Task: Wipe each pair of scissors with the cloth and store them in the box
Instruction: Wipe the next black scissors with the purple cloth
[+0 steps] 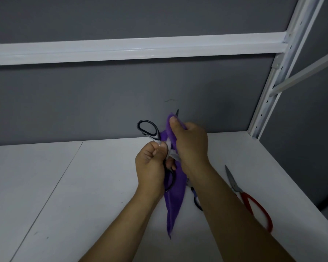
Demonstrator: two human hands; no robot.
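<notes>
**Black-handled scissors in mid-wipe, head view.** At frame centre I see the black-handled scissors (157,133) held clear above the white shelf board (83,195). Their long axis runs nearly vertical in the frame. A dark blade tip shows at the top and points up toward the grey wall (83,101). The handles are spread: one loop stands at the upper left of the left hand (151,165), and the other curves out below it.

The left hand's fingers are curled tight around the scissors near the pivot. The right hand (192,142) grips the purple cloth (173,203), folding it around the blade with the thumb pressed on top just under the exposed tip. The rest of the blade is hidden by the cloth. The loose end of the cloth hangs straight down between the two forearms to a point at lower centre.

At right, red-handled scissors (235,184) lie flat on the board, well apart from the hands, with blades toward the top of the frame and handles toward the lower right. A blue-handled pair (196,200) lies partly hidden under the right forearm, beside the cloth.

A white beam (121,49) crosses the upper frame and meets a perforated upright (269,91) at upper right.
</notes>
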